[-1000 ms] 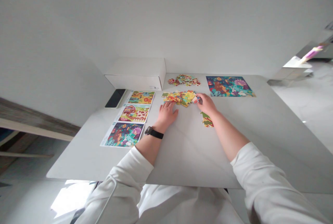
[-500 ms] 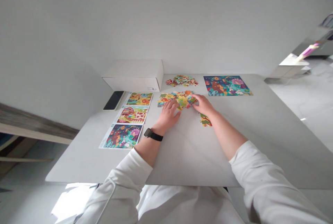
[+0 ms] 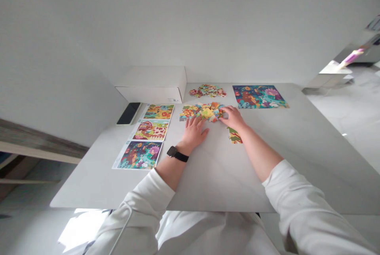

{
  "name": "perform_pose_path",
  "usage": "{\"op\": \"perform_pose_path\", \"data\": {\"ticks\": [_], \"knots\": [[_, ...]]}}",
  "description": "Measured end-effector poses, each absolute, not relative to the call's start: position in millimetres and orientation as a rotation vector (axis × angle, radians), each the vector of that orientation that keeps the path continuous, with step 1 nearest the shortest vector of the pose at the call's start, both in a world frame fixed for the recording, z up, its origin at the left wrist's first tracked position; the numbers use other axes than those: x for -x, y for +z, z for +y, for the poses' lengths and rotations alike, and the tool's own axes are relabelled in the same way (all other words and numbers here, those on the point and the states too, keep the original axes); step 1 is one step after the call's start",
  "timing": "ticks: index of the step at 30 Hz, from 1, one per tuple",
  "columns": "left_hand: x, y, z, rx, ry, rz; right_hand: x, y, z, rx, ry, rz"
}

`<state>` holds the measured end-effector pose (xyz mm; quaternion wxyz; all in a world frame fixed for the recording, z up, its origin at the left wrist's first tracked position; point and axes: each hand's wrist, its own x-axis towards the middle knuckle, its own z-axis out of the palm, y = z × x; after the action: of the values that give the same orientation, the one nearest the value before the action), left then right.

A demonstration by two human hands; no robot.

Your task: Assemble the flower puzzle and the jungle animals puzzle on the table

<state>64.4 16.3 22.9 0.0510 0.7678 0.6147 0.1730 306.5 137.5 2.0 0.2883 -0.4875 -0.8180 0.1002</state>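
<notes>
The left hand (image 3: 194, 133) is lying palm-down, fingers loosely spread, its fingertips touching the near edge of the front puzzle pile (image 3: 204, 110), resting on rather than grasping the pieces. The right hand (image 3: 234, 118) is curving against the pile's right end, thumb and forefinger standing partly apart; whether they are pinching 1 piece, I cannot tell. The pile is sitting mid-table, just beyond the 2 hands. A green-and-yellow puzzle section (image 3: 234, 135) is lying beside the right forearm, partly covered by it. Behind, the back puzzle pile (image 3: 208, 90) and a dark-blue picture (image 3: 259, 97) are lying near the wall. A sheet of 3 pictures (image 3: 150, 130) is bordering the left side. The white tabletop (image 3: 219, 180) is running between the forearms to its near edge.
</notes>
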Motion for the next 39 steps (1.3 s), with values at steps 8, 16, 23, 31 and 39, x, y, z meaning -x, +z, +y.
{"op": "perform_pose_path", "data": {"ticks": [8,16,23,31,39], "knots": [[-76,22,9,-2.480,0.426,1.571,-303,6,138,1.237,0.244,-2.302],[-74,23,9,-2.456,0.457,1.594,-325,12,130,1.288,0.178,-2.169],[-73,23,9,-2.444,0.457,1.584,-323,11,130,1.306,0.155,-2.058],[-74,23,9,-2.438,0.470,1.585,-325,12,130,1.292,0.207,-2.038],[-75,25,9,-2.427,0.527,1.583,-323,14,128,1.263,0.280,-2.042]]}}
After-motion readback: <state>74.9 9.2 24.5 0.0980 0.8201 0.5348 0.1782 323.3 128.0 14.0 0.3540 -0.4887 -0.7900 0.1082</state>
